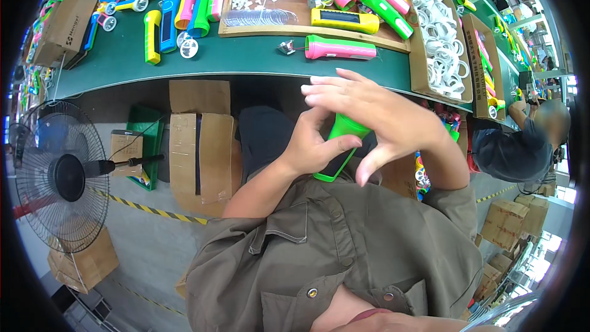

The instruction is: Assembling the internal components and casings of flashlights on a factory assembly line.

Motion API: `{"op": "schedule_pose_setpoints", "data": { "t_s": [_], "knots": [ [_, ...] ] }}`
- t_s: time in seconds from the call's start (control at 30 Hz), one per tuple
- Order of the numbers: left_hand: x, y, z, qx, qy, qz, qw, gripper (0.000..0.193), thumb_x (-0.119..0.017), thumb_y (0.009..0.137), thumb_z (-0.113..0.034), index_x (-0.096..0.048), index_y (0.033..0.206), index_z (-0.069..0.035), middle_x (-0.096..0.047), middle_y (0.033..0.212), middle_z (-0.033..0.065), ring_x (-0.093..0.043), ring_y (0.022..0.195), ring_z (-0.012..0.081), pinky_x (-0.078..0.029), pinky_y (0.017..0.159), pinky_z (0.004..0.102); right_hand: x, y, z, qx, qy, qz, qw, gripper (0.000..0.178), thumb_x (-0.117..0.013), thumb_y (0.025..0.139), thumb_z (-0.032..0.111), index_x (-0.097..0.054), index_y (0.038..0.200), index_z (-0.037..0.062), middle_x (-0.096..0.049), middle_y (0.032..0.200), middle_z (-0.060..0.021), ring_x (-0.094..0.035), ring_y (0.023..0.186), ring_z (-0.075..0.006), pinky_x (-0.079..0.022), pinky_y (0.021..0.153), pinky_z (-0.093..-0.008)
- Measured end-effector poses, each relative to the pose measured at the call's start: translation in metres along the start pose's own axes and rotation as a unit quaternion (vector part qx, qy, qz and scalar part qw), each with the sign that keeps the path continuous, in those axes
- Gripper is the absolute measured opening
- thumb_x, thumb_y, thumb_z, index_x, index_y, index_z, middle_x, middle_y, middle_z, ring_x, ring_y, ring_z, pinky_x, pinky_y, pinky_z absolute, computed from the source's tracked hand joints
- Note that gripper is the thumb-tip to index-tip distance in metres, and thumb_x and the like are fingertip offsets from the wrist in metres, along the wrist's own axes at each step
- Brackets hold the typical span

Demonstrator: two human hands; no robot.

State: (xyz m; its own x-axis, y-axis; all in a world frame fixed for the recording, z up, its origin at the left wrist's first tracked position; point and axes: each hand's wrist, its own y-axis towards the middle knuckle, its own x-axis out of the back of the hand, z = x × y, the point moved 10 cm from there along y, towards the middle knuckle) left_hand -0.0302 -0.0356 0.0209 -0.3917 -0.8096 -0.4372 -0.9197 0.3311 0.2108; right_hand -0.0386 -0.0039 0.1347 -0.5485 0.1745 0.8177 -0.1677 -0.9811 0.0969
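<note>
Close in front of my chest, my left hand (310, 144) is closed around a green flashlight (346, 128) that has a dark panel along its side. My right hand (384, 114) lies across the wide top end of it, fingers stretched out and thumb apart. The palm hides that end, so I cannot tell how firmly it touches. Beyond the hands, on the green bench (258, 61), lies a pink and green flashlight body (341, 48) with a reflector piece (286, 48) on a wire at its wide end.
A wooden tray (246, 31) holds clear discs, small white parts and several flashlights. Right of it stands a cardboard box of white rings (439, 43). More flashlights (184, 9) lie to the left. A fan (64, 175) stands at left; another person (516, 147) sits at right.
</note>
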Motion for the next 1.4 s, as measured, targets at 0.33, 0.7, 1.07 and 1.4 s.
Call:
{"op": "schedule_pose_setpoints", "data": {
  "t_s": [0.33,0.7,1.07,1.4],
  "knots": [
    [-0.015,-0.028,0.061,0.021,-0.059,-0.111,0.992,0.08,-0.079,0.081,-0.01,-0.029,0.143,-0.002,-0.038,0.14,0.0195,-0.048,0.127,0.0303,-0.046,0.102,0.0424,-0.065,-0.076,-0.058,-0.145,0.333,-0.317,0.876,0.111,-0.082,0.075,0.032,-0.012,0.155,0.0004,-0.032,0.154,-0.0257,-0.037,0.142,-0.0356,-0.03,0.114,-0.042],
    [-0.034,-0.006,0.004,-0.238,0.303,-0.007,0.923,0.064,-0.082,0.078,-0.012,-0.039,0.125,-0.005,-0.045,0.128,0.0235,-0.059,0.109,0.0297,-0.055,0.087,0.0383,-0.032,-0.116,-0.044,0.025,0.199,-0.544,0.815,0.086,-0.079,0.074,0.014,-0.03,0.144,-0.0014,-0.035,0.144,-0.0281,-0.041,0.135,-0.0384,-0.033,0.114,-0.0462],
    [-0.015,-0.015,0.031,-0.218,0.306,-0.09,0.922,0.063,-0.085,0.067,-0.006,-0.05,0.12,-0.009,-0.056,0.118,0.0167,-0.06,0.105,0.0321,-0.051,0.087,0.0396,-0.05,-0.136,-0.046,-0.098,0.051,-0.553,0.826,0.03,-0.084,0.071,0.009,-0.065,0.092,-0.0011,-0.068,0.096,-0.0175,-0.069,0.095,-0.0368,-0.057,0.083,-0.0456],
    [-0.019,-0.029,0.07,-0.165,0.135,-0.005,0.977,0.061,-0.079,0.077,-0.003,-0.042,0.124,-0.011,-0.041,0.134,0.0237,-0.049,0.123,0.0383,-0.044,0.098,0.0449,-0.101,-0.146,-0.053,-0.167,0.161,-0.546,0.805,0.023,-0.078,0.074,0.001,-0.067,0.095,-0.001,-0.068,0.097,-0.0163,-0.068,0.099,-0.0332,-0.054,0.093,-0.0493]
  ]
}}
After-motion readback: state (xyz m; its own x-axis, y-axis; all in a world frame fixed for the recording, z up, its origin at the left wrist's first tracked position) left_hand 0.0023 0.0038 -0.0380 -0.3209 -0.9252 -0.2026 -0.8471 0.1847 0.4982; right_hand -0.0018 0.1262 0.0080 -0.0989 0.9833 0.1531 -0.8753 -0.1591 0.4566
